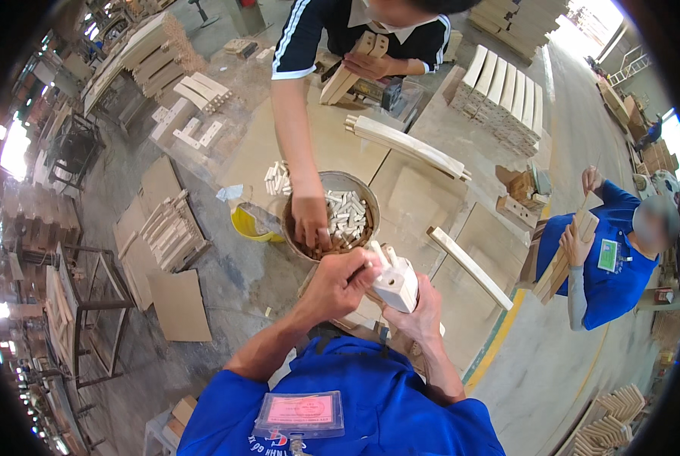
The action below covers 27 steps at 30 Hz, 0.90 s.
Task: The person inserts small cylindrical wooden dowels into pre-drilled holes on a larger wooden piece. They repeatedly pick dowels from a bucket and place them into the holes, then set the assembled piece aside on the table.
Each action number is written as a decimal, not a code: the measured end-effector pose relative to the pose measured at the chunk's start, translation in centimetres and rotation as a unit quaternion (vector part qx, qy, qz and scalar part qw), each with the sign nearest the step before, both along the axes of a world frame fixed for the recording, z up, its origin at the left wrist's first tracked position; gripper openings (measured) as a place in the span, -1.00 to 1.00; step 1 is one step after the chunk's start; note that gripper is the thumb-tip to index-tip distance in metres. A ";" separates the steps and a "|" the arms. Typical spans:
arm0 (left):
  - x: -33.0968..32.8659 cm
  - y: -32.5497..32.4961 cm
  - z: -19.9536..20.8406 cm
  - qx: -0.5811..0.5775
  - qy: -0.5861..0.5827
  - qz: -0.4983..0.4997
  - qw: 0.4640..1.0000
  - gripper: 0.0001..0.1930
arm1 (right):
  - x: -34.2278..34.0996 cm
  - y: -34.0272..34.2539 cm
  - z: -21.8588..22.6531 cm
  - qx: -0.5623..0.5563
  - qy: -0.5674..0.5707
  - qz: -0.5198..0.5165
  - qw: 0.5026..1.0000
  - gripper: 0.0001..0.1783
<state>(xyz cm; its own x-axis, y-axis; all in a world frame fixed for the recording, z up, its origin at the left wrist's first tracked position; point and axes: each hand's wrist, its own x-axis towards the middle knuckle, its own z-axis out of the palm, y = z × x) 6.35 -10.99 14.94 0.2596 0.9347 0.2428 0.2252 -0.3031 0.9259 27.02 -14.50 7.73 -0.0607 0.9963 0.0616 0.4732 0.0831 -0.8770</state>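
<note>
My left hand point(338, 285) is closed in a pinch on what looks like a short wooden dowel point(368, 264), mostly hidden by the fingers. Close beside it, my right hand point(422, 313) grips a pale wooden leg point(397, 286) with its end turned up. That end shows a round hole, and dowels point(378, 254) stick out of it. Just beyond my hands, a round bucket point(377, 215) contains many loose dowels point(346, 218). A co-worker's hand point(310, 220) reaches into the bucket from across the table.
A loose dowel pile point(277, 179) lies left of the bucket, above a yellow container point(253, 225). Long wooden pieces point(410, 144) rest on the table, with stacked legs point(499, 95) at the back right. Another person in blue point(621, 281) handles wood at right.
</note>
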 end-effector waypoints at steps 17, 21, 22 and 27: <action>0.7 14.7 -14.1 0.031 0.533 -0.006 0.846 -0.83 | 2.7 1.1 0.6 -0.046 0.048 -0.053 0.996 -0.35; -2.6 13.3 -16.3 0.183 0.452 0.048 0.872 -0.85 | 3.0 0.4 1.3 -0.056 0.059 -0.033 0.996 -0.34; -2.7 13.1 -15.7 0.129 0.446 0.047 0.884 -0.85 | 3.1 0.2 1.2 -0.051 0.063 -0.039 0.996 -0.34; -4.5 10.2 -8.7 -0.055 0.216 0.075 0.972 -0.85 | 2.8 -0.5 0.5 -0.034 0.052 -0.041 0.997 -0.35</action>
